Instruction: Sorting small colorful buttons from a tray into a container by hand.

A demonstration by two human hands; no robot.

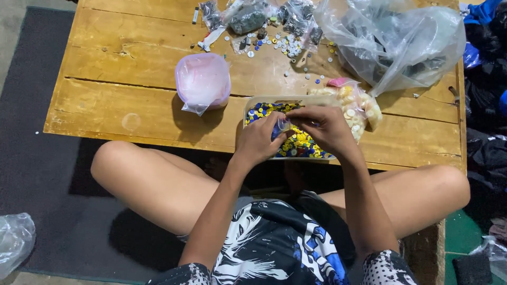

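Both hands meet over the tray (252, 101) of yellow and blue buttons at the near edge of the wooden table (121, 100); the left hand (257, 141) and the right hand (323, 126) pinch a small clear bag (285, 125) between their fingertips, fingers narrow and curled around it; the bag sits just above the buttons, apparently with its mouth being worked, though whether it is open cannot be told. The step in hand looks like filling or closing the small bag over the tray; the next move calls for a steady pinch on its thin film. A bag of pale buttons (359, 105) lies touching the tray's right side; a pink-tinted bag (203, 80) stands to its left; loose buttons (288, 46) and a big crumpled clear bag (396, 39) lie toward the far edge.
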